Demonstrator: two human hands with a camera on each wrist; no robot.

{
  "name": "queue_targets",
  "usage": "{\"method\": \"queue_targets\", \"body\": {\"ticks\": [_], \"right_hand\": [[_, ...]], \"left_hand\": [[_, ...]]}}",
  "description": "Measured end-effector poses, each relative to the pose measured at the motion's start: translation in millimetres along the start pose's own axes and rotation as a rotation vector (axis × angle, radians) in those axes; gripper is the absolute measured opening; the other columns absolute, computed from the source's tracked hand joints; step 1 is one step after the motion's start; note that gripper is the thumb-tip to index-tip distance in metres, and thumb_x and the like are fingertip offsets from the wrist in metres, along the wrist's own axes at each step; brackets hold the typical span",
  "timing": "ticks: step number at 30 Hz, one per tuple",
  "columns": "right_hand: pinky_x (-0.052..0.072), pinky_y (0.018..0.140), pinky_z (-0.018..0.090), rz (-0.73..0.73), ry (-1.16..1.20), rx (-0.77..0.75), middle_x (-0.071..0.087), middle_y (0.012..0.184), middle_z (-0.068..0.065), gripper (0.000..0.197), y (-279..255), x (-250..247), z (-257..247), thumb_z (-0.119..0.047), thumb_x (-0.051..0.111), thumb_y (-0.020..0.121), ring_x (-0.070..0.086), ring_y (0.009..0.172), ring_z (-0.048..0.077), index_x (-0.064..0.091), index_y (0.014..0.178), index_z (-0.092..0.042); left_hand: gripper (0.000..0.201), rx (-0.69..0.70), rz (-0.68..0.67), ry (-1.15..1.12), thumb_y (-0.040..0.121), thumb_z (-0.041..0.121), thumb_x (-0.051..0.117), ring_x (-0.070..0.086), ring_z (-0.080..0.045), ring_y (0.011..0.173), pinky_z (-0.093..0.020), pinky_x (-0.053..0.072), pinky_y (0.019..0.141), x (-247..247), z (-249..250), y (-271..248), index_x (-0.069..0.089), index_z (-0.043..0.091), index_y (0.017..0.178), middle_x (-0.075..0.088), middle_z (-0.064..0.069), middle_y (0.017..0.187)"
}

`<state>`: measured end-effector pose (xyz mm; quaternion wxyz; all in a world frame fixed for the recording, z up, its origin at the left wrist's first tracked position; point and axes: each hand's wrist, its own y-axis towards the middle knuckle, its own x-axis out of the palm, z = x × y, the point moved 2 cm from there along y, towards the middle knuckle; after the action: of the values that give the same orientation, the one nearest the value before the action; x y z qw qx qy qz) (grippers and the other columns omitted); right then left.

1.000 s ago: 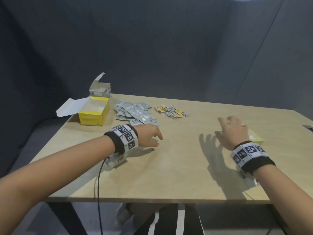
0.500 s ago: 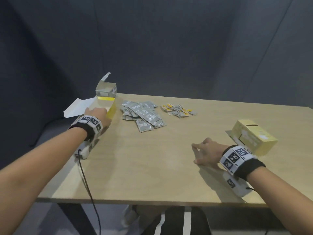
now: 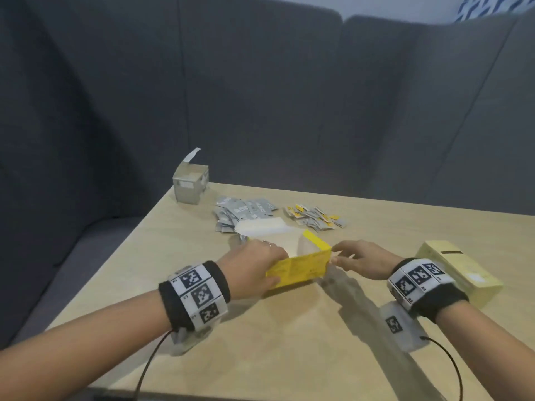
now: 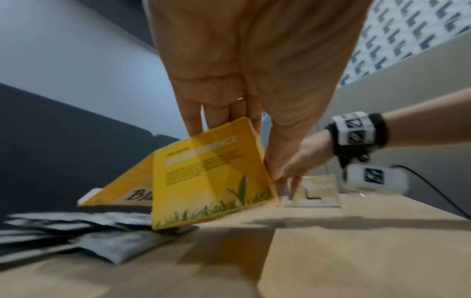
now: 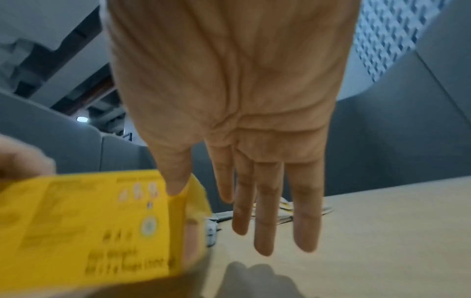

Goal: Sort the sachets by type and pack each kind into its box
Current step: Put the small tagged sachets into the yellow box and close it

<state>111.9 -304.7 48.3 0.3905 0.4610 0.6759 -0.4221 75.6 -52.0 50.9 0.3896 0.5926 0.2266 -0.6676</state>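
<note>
My left hand (image 3: 269, 266) grips an open yellow box (image 3: 301, 269) near the table's middle, tilted, with its white flap (image 3: 260, 227) pointing away from me. In the left wrist view the left hand (image 4: 237, 113) has fingers behind the yellow box (image 4: 211, 177) and the thumb on its right edge. My right hand (image 3: 346, 256) touches the box's right end. In the right wrist view the right hand (image 5: 254, 201) has its thumb on the yellow box (image 5: 89, 221) and straight fingers. Behind lie silver sachets (image 3: 243, 212) and yellow sachets (image 3: 315, 219).
A grey box (image 3: 191, 183) with its lid up stands at the table's far left corner. A pale yellow box (image 3: 457, 270) lies at the right, just behind my right wrist. Grey partition walls surround the wooden table (image 3: 289, 342).
My left hand has brought the yellow box from the far left of the table to the middle, in front of the silver sachets. My right hand has lifted off the table and reached the box's right end.
</note>
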Motion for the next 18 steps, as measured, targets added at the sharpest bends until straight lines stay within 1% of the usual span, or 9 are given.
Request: {"method": "queue_targets", "body": {"ticks": [2, 3, 6, 7, 8, 9, 11, 15, 18], "right_hand": [[0.043, 0.065, 0.013, -0.003, 0.098, -0.037, 0.065, 0.105, -0.004, 0.036, 5.8, 0.7, -6.2, -0.035, 0.053, 0.095, 0.066, 0.092, 0.015, 0.051, 0.127, -0.021], [0.043, 0.064, 0.014, -0.026, 0.11, -0.047, 0.067, 0.104, -0.003, 0.032, 8.2, 2.3, -7.7, -0.034, 0.053, 0.094, 0.068, 0.09, 0.015, 0.052, 0.124, -0.024], [0.051, 0.077, 0.025, -0.099, 0.093, -0.065, 0.07, 0.101, 0.0, 0.016, 15.3, 0.5, -5.6, -0.034, 0.055, 0.094, 0.07, 0.084, 0.016, 0.059, 0.108, -0.027], [0.05, 0.077, 0.024, -0.112, 0.094, -0.06, 0.07, 0.1, -0.001, 0.015, 17.9, -5.0, -3.8, -0.033, 0.055, 0.094, 0.07, 0.083, 0.016, 0.063, 0.104, -0.025], [0.049, 0.072, 0.017, -0.114, 0.103, -0.047, 0.07, 0.099, -0.001, 0.017, 21.5, -12.6, -1.7, -0.032, 0.055, 0.094, 0.07, 0.084, 0.016, 0.065, 0.102, -0.022], [0.045, 0.063, 0.01, -0.102, 0.111, -0.028, 0.069, 0.1, 0.0, 0.018, 26.3, -21.4, 0.8, -0.03, 0.055, 0.094, 0.07, 0.084, 0.017, 0.066, 0.102, -0.018], [0.039, 0.051, 0.006, -0.047, 0.095, 0.012, 0.069, 0.1, 0.002, 0.02, 41.6, -40.3, 6.8, -0.028, 0.054, 0.095, 0.07, 0.084, 0.018, 0.066, 0.103, -0.013], [0.039, 0.049, 0.014, 0.057, -0.032, 0.102, 0.069, 0.096, 0.001, 0.016, 86.2, -64.6, 23.4, -0.032, 0.054, 0.093, 0.07, 0.082, 0.016, 0.064, 0.096, -0.02], [0.046, 0.054, 0.018, 0.132, -0.04, 0.19, 0.067, 0.095, 0.002, 0.017, 117.4, -64.3, 39.5, -0.03, 0.058, 0.09, 0.066, 0.082, 0.019, 0.065, 0.1, -0.018]], "left_hand": [[0.034, 0.041, -0.079, -0.033, 0.086, 0.031, 0.06, 0.055, -0.018, 0.104, -0.029, 0.045, 0.084, 16.5, 4.6, 6.8, 0.056, 0.021, 0.118, 0.061, 0.0, 0.112], [0.034, 0.053, -0.122, -0.046, 0.085, 0.03, 0.06, 0.055, -0.02, 0.103, -0.032, 0.047, 0.085, 22.4, 4.1, 10.2, 0.057, 0.02, 0.116, 0.06, -0.001, 0.11], [0.028, 0.09, -0.273, -0.069, 0.084, 0.029, 0.061, 0.059, -0.021, 0.094, -0.036, 0.051, 0.081, 27.2, -3.4, 19.6, 0.06, 0.017, 0.109, 0.064, -0.003, 0.102], [0.027, 0.11, -0.306, -0.107, 0.085, 0.031, 0.062, 0.06, -0.02, 0.091, -0.034, 0.052, 0.08, 23.2, -5.9, 22.8, 0.062, 0.017, 0.108, 0.066, -0.002, 0.1], [0.028, 0.121, -0.328, -0.158, 0.086, 0.034, 0.064, 0.062, -0.017, 0.09, -0.029, 0.052, 0.081, 16.7, -8.4, 26.6, 0.064, 0.017, 0.109, 0.068, -0.001, 0.099], [0.03, 0.119, -0.329, -0.214, 0.086, 0.037, 0.065, 0.063, -0.012, 0.09, -0.024, 0.051, 0.081, 7.9, -10.9, 31.4, 0.066, 0.017, 0.109, 0.07, 0.001, 0.098], [0.028, 0.094, -0.262, -0.31, 0.087, 0.038, 0.065, 0.064, -0.006, 0.088, -0.018, 0.05, 0.081, -12.9, -18.6, 48.8, 0.068, 0.019, 0.107, 0.072, 0.005, 0.095], [0.017, 0.012, -0.103, -0.348, 0.087, 0.03, 0.064, 0.066, -0.006, 0.075, -0.016, 0.049, 0.074, -44.3, -44.3, 109.8, 0.071, 0.02, 0.099, 0.073, 0.005, 0.083], [0.022, -0.061, -0.089, -0.135, 0.086, 0.031, 0.063, 0.062, -0.008, 0.085, -0.016, 0.042, 0.078, -43.1, -63.6, 163.5, 0.069, 0.022, 0.106, 0.071, 0.007, 0.096]]}}
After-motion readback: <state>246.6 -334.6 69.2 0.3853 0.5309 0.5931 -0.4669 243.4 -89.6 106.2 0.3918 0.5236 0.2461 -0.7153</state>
